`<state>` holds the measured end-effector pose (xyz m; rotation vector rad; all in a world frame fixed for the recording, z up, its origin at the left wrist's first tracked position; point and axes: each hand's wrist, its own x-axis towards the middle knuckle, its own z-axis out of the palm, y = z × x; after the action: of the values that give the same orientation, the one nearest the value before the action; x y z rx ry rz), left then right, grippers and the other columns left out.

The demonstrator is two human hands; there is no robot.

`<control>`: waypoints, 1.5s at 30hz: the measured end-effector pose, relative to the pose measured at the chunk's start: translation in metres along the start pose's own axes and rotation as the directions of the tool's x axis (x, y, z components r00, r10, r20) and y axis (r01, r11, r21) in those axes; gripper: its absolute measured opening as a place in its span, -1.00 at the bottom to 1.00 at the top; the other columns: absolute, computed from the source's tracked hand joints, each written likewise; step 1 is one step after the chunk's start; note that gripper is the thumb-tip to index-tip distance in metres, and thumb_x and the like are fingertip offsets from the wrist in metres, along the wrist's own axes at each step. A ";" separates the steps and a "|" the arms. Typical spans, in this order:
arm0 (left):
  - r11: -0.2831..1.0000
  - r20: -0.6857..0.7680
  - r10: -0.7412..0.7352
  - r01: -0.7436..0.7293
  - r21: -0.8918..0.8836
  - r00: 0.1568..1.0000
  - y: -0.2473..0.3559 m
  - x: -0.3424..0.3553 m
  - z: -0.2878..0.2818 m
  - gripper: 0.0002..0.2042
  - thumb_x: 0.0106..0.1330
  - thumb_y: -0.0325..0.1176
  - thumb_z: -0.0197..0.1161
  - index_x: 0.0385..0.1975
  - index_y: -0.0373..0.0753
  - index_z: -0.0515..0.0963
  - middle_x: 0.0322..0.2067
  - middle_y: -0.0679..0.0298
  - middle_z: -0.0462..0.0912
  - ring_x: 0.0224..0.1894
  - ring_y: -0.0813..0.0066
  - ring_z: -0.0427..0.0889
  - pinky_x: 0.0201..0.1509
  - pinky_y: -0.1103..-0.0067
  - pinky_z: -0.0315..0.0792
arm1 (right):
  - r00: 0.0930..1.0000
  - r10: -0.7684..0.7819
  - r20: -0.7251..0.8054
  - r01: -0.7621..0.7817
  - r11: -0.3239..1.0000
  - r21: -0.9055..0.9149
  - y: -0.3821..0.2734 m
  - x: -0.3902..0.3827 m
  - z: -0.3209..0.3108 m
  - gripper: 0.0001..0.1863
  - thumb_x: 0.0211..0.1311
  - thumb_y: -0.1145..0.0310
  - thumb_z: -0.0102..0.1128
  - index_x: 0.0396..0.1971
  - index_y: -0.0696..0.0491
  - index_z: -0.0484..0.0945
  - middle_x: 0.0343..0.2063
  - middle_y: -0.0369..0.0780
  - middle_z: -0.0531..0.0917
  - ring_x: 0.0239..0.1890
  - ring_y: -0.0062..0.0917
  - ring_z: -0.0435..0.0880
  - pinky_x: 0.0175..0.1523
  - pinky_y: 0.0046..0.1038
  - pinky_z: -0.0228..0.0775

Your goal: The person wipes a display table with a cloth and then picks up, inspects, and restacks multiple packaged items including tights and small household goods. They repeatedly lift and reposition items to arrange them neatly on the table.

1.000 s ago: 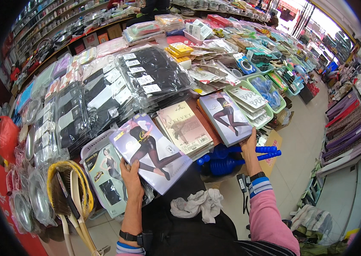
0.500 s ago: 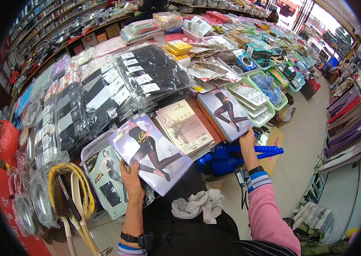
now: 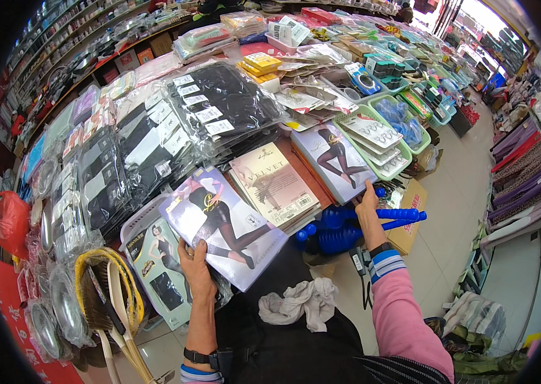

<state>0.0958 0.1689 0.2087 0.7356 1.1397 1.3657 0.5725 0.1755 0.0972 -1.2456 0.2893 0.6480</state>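
My left hand (image 3: 195, 267) grips the near edge of a flat pack of tights in clear wrap (image 3: 222, 224), held tilted over the stall's front edge. My right hand (image 3: 366, 208) holds the near corner of another pale tights pack (image 3: 334, 159) lying on a stack. Between the two lies a beige tights pack (image 3: 274, 182) on a pile. Just below my right hand hang blue plastic hangers (image 3: 347, 230).
Bundles of black hosiery in clear bags (image 3: 174, 128) fill the left of the stall. Green baskets (image 3: 382, 137) with packets stand at the right. A white basket with a teal pack (image 3: 161, 269), brushes (image 3: 107, 297), a grey cloth (image 3: 299, 304) and a cardboard box (image 3: 408, 217) sit near me.
Both hands stay on their packs. The view has shifted slightly; the right hand's pack sits a little further up on its stack.
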 end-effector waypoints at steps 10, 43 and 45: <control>1.000 -0.005 0.003 -0.003 0.030 1.000 0.000 0.001 0.000 -0.30 0.28 -0.39 0.24 0.33 -0.43 0.01 0.02 0.00 0.47 0.02 0.34 0.48 0.14 0.50 0.35 | 1.000 -0.010 0.018 0.014 0.970 -0.245 -0.008 -0.005 0.003 -0.59 0.17 0.02 0.25 -0.18 0.04 0.55 -0.33 -0.25 0.60 -0.42 -0.44 0.55 -0.45 -0.35 0.30; 1.000 0.036 0.001 -0.001 -0.011 0.999 0.000 0.002 -0.002 -0.33 0.30 -0.46 0.21 0.34 -0.43 0.02 0.07 0.04 0.44 0.08 0.32 0.46 0.18 0.47 0.34 | 0.816 0.334 0.472 0.012 0.806 -0.592 0.028 -0.121 -0.015 -0.59 0.30 0.12 0.12 -0.10 0.19 0.47 -0.39 -0.05 0.59 -0.47 -0.32 0.67 -0.46 -0.39 0.58; 1.000 0.044 -0.003 0.004 -0.020 0.999 0.000 0.003 -0.002 -0.32 0.30 -0.45 0.21 0.34 -0.42 0.01 0.08 0.04 0.44 0.08 0.33 0.46 0.18 0.47 0.33 | 0.852 0.330 0.406 -0.009 0.785 -0.619 0.037 -0.122 -0.010 -0.61 0.31 0.16 0.10 -0.10 0.20 0.47 -0.36 -0.02 0.59 -0.42 -0.28 0.68 -0.42 -0.36 0.60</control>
<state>0.0936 0.1711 0.2072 0.7455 1.0909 1.3502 0.4551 0.1361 0.1308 -1.6065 -0.2698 1.2696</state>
